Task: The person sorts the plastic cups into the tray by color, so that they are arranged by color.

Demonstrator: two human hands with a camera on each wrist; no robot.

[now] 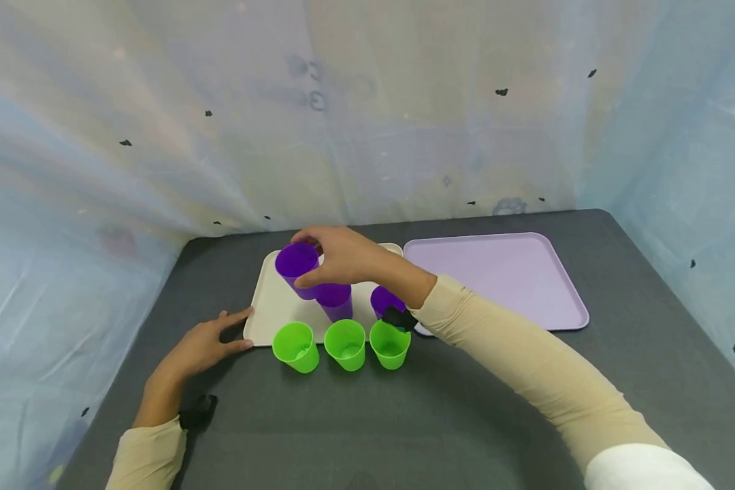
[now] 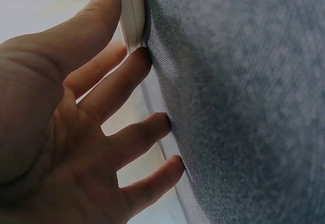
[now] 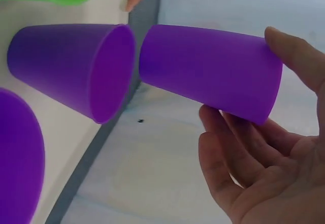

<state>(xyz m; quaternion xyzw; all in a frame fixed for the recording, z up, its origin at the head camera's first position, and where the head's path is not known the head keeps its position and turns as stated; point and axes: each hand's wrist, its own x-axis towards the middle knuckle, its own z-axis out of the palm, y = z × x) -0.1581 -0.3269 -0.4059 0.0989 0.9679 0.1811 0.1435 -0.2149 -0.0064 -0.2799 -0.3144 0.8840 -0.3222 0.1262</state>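
Note:
My right hand (image 1: 350,257) grips a purple cup (image 1: 297,261) between thumb and fingers, raised above the cream tray (image 1: 268,296). In the right wrist view the base of this held cup (image 3: 208,71) is close to the rim of a second purple cup (image 3: 56,64), which stands on the tray. Partly behind my right wrist stands a third purple cup (image 1: 384,301). At the tray's left edge rests my left hand (image 1: 199,346), fingers spread. The left wrist view shows its thumb against the tray rim (image 2: 133,10) and its other fingertips by the grey cloth.
Three green cups, the left (image 1: 296,348), middle (image 1: 346,346) and right (image 1: 389,346), stand in a row along the tray's near edge. A lilac tray (image 1: 496,272) lies to the right on the grey tablecloth (image 1: 367,435). Patterned sheeting (image 1: 367,122) hangs behind and at both sides.

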